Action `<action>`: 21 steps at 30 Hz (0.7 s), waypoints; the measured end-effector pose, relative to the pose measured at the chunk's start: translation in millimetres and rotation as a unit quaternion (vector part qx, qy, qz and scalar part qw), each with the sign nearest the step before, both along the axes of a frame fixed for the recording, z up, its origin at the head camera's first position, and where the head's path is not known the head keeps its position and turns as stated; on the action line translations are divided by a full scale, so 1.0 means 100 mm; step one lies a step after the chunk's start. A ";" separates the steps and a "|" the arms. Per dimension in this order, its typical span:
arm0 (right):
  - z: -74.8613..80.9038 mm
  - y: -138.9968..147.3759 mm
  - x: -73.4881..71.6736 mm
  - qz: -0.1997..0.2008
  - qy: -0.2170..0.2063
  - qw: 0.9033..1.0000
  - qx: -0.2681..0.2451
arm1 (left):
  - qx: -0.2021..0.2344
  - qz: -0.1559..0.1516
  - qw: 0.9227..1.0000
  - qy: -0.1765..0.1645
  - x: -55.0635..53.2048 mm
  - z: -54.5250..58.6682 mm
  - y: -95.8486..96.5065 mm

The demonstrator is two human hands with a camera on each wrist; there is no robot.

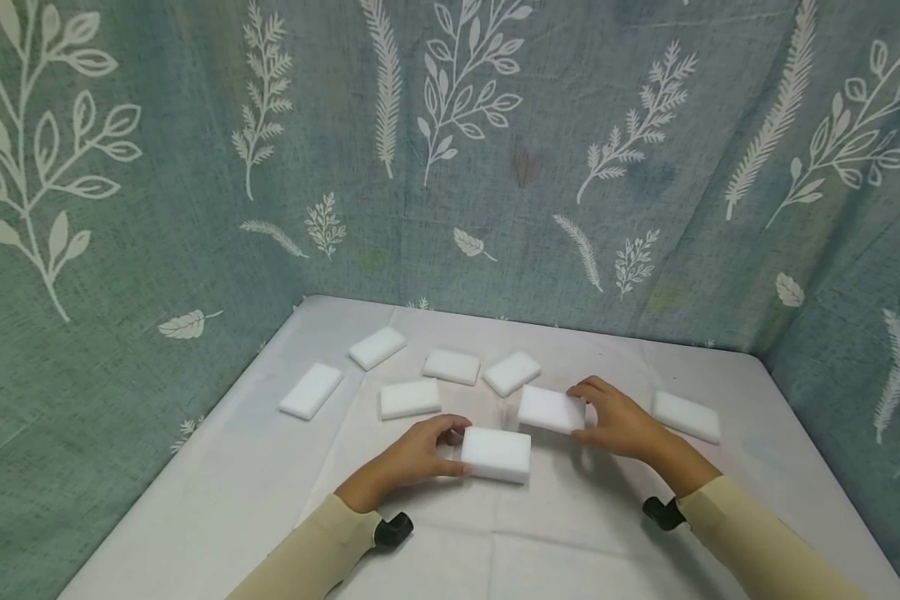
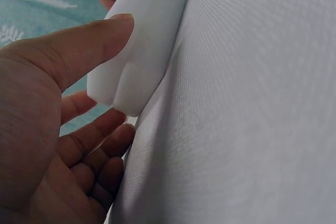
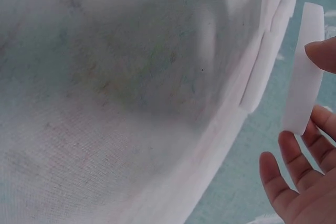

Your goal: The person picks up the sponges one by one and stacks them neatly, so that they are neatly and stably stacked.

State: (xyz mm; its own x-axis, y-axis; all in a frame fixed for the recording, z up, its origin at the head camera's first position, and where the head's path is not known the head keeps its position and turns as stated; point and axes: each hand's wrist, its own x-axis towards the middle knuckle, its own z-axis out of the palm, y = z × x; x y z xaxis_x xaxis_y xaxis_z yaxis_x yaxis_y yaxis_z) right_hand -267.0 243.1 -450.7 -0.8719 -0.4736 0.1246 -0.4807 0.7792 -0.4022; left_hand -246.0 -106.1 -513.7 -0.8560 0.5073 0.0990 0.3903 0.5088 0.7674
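Observation:
Near the middle of the table my left hand (image 1: 418, 450) holds a white melamine sponge (image 1: 497, 454) by its left end. In the left wrist view the thumb (image 2: 113, 32) presses one broad face, while the fingers lie at the far side and low edge, close to the cloth. My right hand (image 1: 618, 423) pinches another white sponge (image 1: 549, 409) at its right end, just behind and to the right of the first. This one is raised off the table, with a shadow under it. From the right wrist, the sponge (image 3: 305, 72) shows edge-on between thumb and fingertips.
Several more white sponges lie flat behind my hands, such as one sponge (image 1: 410, 398) near the left hand and another (image 1: 311, 391) farther left. A lone sponge (image 1: 686, 415) lies right of my right hand. Leaf-patterned green fabric (image 1: 450, 208) encloses the white-covered table (image 1: 570, 533).

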 end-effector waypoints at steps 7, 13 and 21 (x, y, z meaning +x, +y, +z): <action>-0.01 -0.01 0.03 0.015 0.018 1.000 -0.001 | 0.004 -0.002 1.000 -0.005 0.00 -0.01 0.01; 0.00 -0.04 0.06 0.025 0.025 0.999 -0.007 | 0.003 0.001 1.000 0.000 0.00 -0.03 0.01; 0.01 -0.09 0.10 0.028 0.025 0.999 -0.014 | -0.003 0.011 1.000 0.002 -0.01 -0.02 0.01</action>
